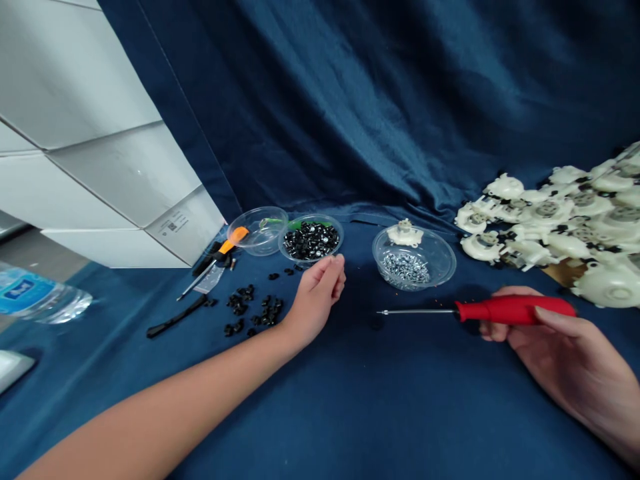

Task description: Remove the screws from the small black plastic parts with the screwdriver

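Note:
My right hand (550, 333) is closed round the red handle of a screwdriver (515, 309), whose thin shaft points left over the blue cloth. Closed in a fist, my left hand (320, 293) is just in front of a clear bowl of small black parts (311, 240); whatever its fingers hold, if anything, is hidden. Between the hands and farther back stands a clear bowl (443, 261) with many small silver screws (407, 268). A cream plastic part (405, 234) rests at that bowl's back rim. Loose black parts (267, 312) lie left of my left hand.
At the right is a large heap of cream plastic housings (550, 220). To the left lie an orange-handled screwdriver (225, 247), a black strip-like piece (175, 319) and an empty clear bowl (265, 240). White boxes (110, 167) and a water bottle (40, 293) stand at the far left.

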A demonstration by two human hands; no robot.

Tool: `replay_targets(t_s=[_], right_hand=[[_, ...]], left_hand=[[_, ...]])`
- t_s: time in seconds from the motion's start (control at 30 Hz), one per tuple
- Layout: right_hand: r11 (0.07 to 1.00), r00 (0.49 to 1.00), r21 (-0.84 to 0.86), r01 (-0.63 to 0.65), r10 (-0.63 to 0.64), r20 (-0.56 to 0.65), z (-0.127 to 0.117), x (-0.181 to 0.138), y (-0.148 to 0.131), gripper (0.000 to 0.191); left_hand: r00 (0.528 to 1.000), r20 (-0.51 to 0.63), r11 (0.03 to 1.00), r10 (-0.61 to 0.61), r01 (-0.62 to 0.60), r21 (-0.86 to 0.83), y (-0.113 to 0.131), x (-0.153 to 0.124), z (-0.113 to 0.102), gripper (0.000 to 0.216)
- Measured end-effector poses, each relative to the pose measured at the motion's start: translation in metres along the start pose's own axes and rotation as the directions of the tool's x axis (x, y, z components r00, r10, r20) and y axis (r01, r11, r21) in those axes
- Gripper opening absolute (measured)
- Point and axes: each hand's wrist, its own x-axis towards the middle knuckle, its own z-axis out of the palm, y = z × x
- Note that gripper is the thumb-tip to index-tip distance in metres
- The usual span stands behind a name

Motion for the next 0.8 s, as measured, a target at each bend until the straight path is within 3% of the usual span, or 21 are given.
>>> replay_targets(t_s=[0.07,0.23,0.47,0.67,0.73,0.8], right_hand=[[1.0,1.0,0.006,-0.009,0.009,0.012,-0.0006,0.0007,0.0005,0.028],[0.999,1.0,0.022,-0.023,0.023,0.0,-0.0002,0.0013,0.0019,0.028],[1.0,1.0,0.024,0.003,-0.003,0.0,0.0011,-0.0006,0.0007,0.027],[1.0,1.0,0.026,0.001,-0.001,-0.019,0.0024,-0.0003,0.0002,0.028],[1.0,1.0,0.031,-0.005,0.006,-0.026,0.0015,-0.0006,0.0005,0.027],[1.0,1.0,0.031,-0.004,0.005,-0.024,0.0005,-0.0008,0.0009,0.027]], left_hand=[[1.0,0.003,0.998,0.031,-0.031,0.061,-0.002,0.0009,-0.0012,0.051],[0.99,0.135,0.99,0.035,-0.054,0.133,-0.0016,-0.004,0.0009,0.019],[0.969,0.244,0.98,0.039,-0.084,0.18,-0.001,-0.0052,0.002,0.027],[0.965,0.249,0.956,0.088,-0.152,0.251,-0.0041,-0.0003,-0.0014,0.062],[0.958,0.275,0.949,0.08,-0.158,0.273,-0.0038,0.0002,-0.0016,0.054],[0.956,0.277,0.946,0.092,-0.17,0.274,-0.004,0.0,-0.0019,0.028]])
